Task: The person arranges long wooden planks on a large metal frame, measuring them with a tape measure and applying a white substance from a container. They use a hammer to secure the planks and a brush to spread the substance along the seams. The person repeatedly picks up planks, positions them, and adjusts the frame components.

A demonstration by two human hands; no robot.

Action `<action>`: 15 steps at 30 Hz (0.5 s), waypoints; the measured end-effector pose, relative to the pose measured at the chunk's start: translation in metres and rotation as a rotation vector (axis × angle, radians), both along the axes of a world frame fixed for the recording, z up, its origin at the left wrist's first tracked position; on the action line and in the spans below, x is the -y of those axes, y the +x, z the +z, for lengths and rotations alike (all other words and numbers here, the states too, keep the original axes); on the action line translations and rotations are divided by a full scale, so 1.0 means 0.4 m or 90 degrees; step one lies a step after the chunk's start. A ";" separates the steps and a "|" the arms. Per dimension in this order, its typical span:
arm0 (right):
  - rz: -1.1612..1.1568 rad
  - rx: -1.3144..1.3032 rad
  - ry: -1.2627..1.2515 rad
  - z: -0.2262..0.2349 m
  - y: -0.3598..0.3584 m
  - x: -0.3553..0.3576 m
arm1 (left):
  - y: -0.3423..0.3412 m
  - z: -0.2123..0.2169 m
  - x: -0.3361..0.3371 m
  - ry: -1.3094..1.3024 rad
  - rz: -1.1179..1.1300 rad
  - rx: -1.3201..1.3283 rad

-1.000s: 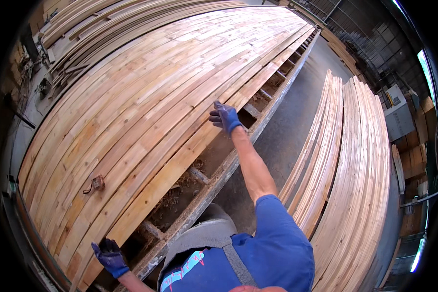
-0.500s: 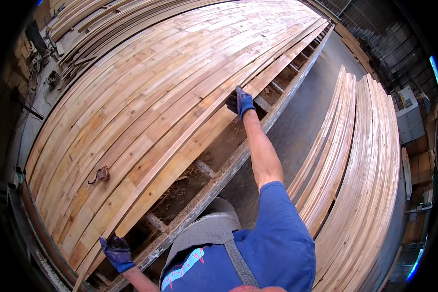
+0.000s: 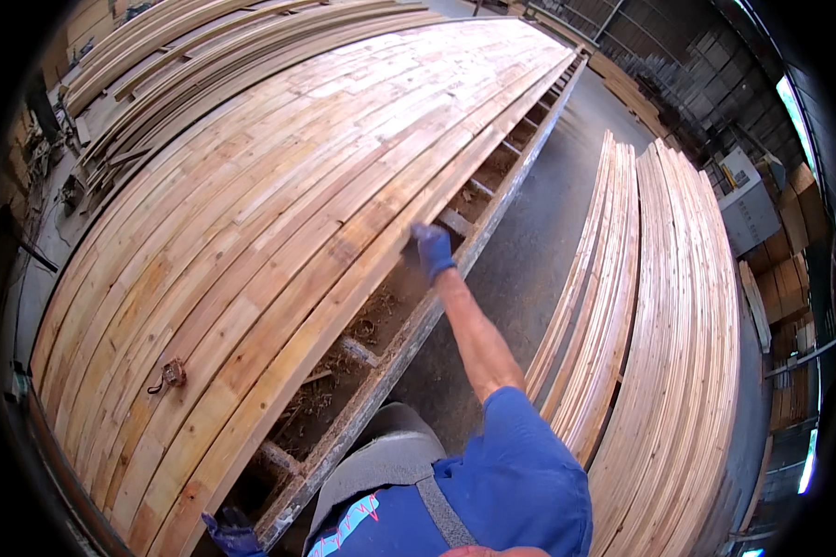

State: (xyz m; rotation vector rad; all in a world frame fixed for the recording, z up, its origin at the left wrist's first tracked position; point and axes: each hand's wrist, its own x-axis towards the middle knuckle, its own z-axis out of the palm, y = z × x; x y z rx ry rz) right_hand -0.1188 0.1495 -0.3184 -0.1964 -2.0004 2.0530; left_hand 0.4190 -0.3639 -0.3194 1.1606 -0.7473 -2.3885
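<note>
Long planks lie side by side on a metal-framed bench, and the nearest plank (image 3: 283, 371) rests flat along the near side. My right hand (image 3: 432, 249), in a blue glove, is at that plank's near edge, about midway along it. Motion blur and the hand itself hide the right fingers. At the bottom, my left hand (image 3: 232, 534), gloved too, is by the plank's near end, its thumb and fingers apart and nothing seen in it. A small tape measure (image 3: 172, 373) lies on the planks at the left.
The bench's metal rail (image 3: 409, 330) runs between me and the planks, with shavings (image 3: 367, 320) in the gaps behind it. A long stack of boards (image 3: 664, 343) stands on the right. More timber (image 3: 195, 74) lies beyond the bench, and a grey cabinet (image 3: 748, 209) stands far right.
The near plank, tilted up under both hands before, now lies flat against its neighbour. My right hand has come back toward me along its edge, and my left hand has moved lower.
</note>
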 end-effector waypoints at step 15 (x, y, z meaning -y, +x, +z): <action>0.246 0.137 0.871 -0.136 0.067 -0.035 | 0.175 -0.163 -0.008 0.148 -0.051 -0.077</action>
